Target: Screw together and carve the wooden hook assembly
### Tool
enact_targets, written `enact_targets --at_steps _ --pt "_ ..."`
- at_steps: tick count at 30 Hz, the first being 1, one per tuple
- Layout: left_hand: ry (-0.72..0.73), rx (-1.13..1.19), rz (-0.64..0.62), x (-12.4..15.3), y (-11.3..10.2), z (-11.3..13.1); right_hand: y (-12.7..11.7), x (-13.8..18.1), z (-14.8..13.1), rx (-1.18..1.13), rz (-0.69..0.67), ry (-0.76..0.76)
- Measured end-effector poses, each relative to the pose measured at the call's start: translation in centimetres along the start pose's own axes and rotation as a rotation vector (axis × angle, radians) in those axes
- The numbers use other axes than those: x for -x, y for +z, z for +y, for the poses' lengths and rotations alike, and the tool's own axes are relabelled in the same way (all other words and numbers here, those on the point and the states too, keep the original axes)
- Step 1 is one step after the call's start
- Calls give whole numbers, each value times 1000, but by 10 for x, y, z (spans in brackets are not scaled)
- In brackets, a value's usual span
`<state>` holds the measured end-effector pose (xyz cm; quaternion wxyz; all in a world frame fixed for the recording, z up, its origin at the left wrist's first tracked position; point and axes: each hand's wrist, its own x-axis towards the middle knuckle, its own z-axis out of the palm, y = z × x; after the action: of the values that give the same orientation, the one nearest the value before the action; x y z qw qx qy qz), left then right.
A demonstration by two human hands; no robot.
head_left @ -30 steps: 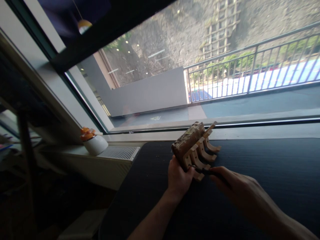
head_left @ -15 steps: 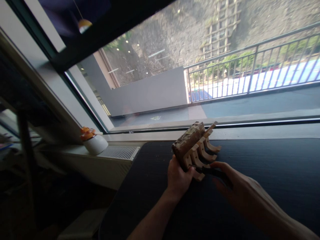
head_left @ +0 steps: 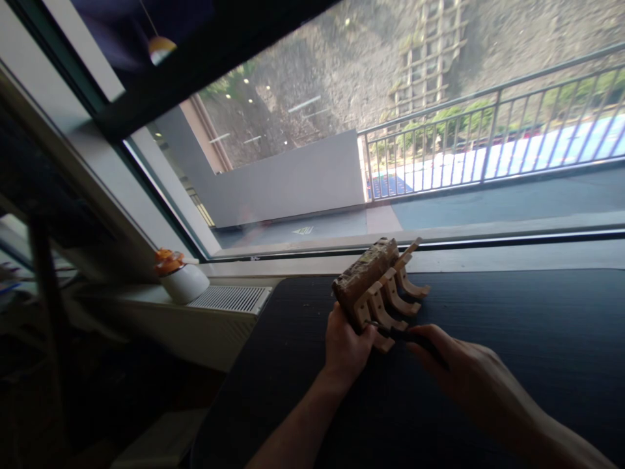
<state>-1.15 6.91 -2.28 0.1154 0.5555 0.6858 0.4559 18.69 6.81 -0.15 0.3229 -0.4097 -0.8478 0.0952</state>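
Note:
My left hand (head_left: 346,346) grips the near end of a wooden hook rack (head_left: 367,268), a bark-covered piece of log with several pale curved wooden hooks (head_left: 401,301) along its right side. The rack is tilted above the dark table. A thin wooden strip (head_left: 414,246) sticks out at its far end. In my right hand (head_left: 463,362) is a dark-handled screwdriver (head_left: 403,335), its tip against the nearest hook by my left thumb. A screw at that tip is too small to make out. My right fingers are closed round the handle.
The dark table (head_left: 273,378) with a rounded corner stands against a white window sill (head_left: 517,255). A white pot with orange decoration (head_left: 183,283) sits beside a vented radiator cover (head_left: 229,298) at left. A large window (head_left: 303,176) rises behind the table.
My right hand has turned slightly on the screwdriver, its knuckles a little lower. The rack and my left hand are shifted slightly left, about as much as the whole view.

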Motion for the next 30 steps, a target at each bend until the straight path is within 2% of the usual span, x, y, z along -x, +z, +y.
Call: enact_targets --at_steps 4,6,8,11,14,16,19,21,23,28,30 --pt "1 -10 -4 0 -1 0 1 -4 3 -168 -145 211" --pt "-2 -10 -12 0 -1 1 2 -5 5 -183 -201 255" --pt "-5 -9 -21 0 -2 1 2 -4 6 -122 -193 235" --pt "-3 -5 -20 0 -1 0 2 -2 3 51 -18 79" --pt "10 -15 0 0 0 -1 -1 -2 -2 199 160 -212" --pt "21 -12 6 0 0 -1 -1 -3 -4 244 197 -357" --pt "18 -11 11 1 0 0 3 -2 -3 268 210 -404" --pt "11 -17 8 1 -1 2 9 1 -2 249 196 -360" --pt "3 -22 3 1 -2 4 15 5 -1 198 141 -251" --pt "-2 -30 2 1 -1 4 15 5 -6 -128 -154 173" --pt "2 -39 12 1 -1 2 11 1 -9 -280 -243 268"
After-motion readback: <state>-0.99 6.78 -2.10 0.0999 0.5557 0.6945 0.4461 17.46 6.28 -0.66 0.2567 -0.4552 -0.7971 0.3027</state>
